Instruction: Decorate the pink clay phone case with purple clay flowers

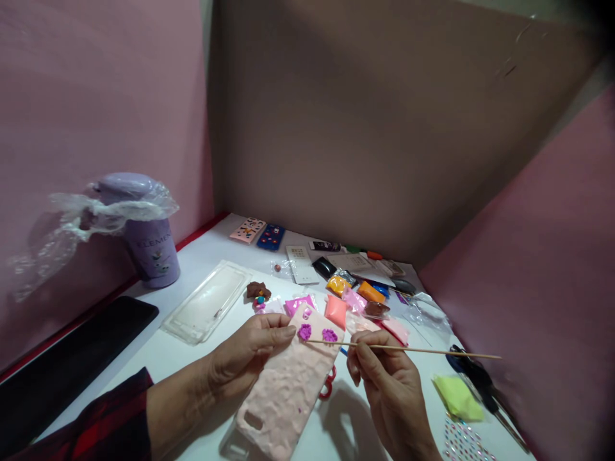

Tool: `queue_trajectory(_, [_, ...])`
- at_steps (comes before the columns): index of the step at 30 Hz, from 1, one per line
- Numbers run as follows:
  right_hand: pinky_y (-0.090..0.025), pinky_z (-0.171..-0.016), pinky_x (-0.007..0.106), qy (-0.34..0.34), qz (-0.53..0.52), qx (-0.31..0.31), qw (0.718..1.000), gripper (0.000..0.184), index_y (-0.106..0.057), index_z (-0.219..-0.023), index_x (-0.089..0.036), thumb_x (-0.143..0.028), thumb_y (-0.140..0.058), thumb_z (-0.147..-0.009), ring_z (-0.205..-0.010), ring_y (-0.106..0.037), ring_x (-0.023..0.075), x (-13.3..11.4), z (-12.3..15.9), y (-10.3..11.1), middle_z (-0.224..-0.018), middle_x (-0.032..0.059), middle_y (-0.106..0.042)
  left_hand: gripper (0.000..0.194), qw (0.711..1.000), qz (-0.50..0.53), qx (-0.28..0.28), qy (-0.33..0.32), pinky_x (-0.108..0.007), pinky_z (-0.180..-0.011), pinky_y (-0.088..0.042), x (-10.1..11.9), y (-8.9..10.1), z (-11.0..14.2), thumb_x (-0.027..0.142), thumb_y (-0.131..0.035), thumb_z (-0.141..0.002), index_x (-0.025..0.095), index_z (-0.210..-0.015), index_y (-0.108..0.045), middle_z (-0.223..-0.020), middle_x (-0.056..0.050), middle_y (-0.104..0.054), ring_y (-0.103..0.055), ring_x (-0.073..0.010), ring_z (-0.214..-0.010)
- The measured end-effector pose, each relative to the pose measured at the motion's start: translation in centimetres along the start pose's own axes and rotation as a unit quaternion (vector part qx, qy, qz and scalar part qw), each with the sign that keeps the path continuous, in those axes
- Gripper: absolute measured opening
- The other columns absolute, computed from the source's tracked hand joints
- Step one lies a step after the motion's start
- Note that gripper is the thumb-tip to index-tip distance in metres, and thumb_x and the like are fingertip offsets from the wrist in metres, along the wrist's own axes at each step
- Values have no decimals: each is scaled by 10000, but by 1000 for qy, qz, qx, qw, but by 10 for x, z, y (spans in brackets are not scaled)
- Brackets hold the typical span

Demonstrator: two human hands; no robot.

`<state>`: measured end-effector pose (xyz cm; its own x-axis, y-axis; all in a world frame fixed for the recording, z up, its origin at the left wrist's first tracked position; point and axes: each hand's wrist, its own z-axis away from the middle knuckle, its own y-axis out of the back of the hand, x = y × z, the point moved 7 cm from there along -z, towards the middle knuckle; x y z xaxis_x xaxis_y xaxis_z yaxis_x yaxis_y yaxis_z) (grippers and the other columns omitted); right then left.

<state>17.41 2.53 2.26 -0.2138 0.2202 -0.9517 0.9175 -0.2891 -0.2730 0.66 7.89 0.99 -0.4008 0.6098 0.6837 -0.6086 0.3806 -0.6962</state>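
Observation:
My left hand (254,349) is closed on the edge of a phone case (283,390) covered in lumpy pale pink clay. Two purple clay flowers, the left flower (305,331) and the right flower (329,335), sit near its upper end, with a small pink piece (306,314) above them. A camera cutout shows at the lower end. My right hand (384,374) pinches a thin wooden skewer (432,350). The skewer's left tip lies at the case, just below the left flower.
Clay packets, including a coral packet (335,311) and an orange packet (371,292), lie behind the case. A clear plastic tray (207,301) and a lilac tumbler (152,250) stand left. Scissors (494,397), a yellow packet (459,397) and rhinestones (466,442) are right.

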Motion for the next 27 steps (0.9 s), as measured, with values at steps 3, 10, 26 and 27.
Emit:
queue_trajectory(3, [-361, -501, 227, 0, -1, -2, 1000, 144, -631, -752, -195, -309, -720, -757, -531, -460, 90, -1, 1, -1, -619, -30, -534, 46, 1000, 4, -1, 1, -299, -714, -477, 0, 0, 0, 138, -641, -773, 100, -788, -621, -712, -59, -641, -611, -134, -642])
queue_trajectory(10, [-351, -490, 226, 1, 5, 4, 1000, 158, -630, -737, -187, -314, -722, -752, -521, -445, 93, -2, 0, 0, -586, -31, -517, 52, 1000, 6, -5, -2, -294, -709, -471, 0, 0, -1, 150, -643, -774, 104, -790, -624, -678, -43, -627, -600, -128, -623])
queue_trajectory(26, [-373, -492, 213, -7, -16, -1, 1000, 116, -651, -770, -196, -283, -727, -754, -533, -485, 84, 1, 0, -1, -625, -29, -543, 99, 999, -43, 3, -10, -349, -753, -460, 0, 3, 0, 190, -658, -766, 109, -803, -613, -808, -113, -668, -629, -188, -719])
queue_trajectory(27, [-371, -492, 213, -7, -15, -2, 1000, 115, -650, -767, -196, -283, -726, -756, -534, -485, 83, 1, 0, -1, -624, -30, -541, 100, 999, -42, 2, -10, -355, -756, -461, 1, 2, 0, 188, -660, -763, 108, -802, -614, -815, -117, -669, -631, -192, -723])
